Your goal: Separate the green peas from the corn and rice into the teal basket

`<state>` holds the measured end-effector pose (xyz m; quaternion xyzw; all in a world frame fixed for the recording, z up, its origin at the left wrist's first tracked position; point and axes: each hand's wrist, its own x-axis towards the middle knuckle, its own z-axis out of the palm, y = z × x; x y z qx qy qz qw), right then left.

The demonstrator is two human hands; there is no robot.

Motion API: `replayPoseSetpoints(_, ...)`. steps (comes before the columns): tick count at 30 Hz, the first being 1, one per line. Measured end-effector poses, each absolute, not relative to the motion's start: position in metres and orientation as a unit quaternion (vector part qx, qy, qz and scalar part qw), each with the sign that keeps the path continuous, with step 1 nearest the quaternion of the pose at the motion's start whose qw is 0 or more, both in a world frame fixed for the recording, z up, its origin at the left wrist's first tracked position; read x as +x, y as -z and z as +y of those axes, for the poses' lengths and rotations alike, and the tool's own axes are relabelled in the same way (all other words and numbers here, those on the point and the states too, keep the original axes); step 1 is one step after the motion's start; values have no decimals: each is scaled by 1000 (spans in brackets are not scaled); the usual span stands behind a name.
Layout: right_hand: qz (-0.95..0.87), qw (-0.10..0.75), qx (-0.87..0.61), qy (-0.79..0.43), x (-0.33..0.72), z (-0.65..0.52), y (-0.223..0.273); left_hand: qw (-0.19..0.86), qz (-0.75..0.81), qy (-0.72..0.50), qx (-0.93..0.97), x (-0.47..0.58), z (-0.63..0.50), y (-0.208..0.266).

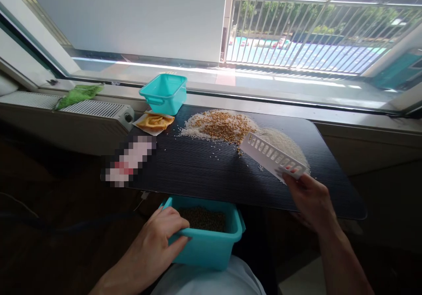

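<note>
Just below the near edge of the dark table [198, 167], gripped the near left corner of a teal tub [211, 249] with the left hand [166, 233], fingers over the rim and thumb against the outer wall. Saw dark, small beans [202, 218] in it, too shaded to tell in kind, and a pale-clothed lap [211, 282] beneath. Over the tabletop's right half, held a white slotted plastic piece [273, 156] by its near end in the closed right hand [311, 198], slanting it toward the far left. Could not tell whether its lower edge touched the surface. Had its far end at the fringe of some yellow beans [227, 123] heaped on white grains [194, 130], with a paler heap [283, 139] behind it. Had room to move on a broad stretch of wood-grained top toward the near edge, lightly dotted with loose grains, and again toward the rounded right corner. Found less room at the left, between a second teal tub [168, 95] in the far corner, a yellow folded item [154, 122] on white paper and a pixelated patch [130, 161] at the side edge. Saw farther out a radiator [89, 123] bearing a green cloth [79, 96], a pale sill [231, 103] along the far edge, and a sunlit railing [296, 31] through the window.
</note>
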<state>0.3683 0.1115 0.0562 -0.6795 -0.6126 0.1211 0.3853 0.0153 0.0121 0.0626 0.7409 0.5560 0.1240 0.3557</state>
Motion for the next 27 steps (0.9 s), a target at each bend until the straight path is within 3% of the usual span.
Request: replayPoseSetpoints(27,-637,396,-641,-162,360,123,-56,370,547,-122,741,28,17,-66)
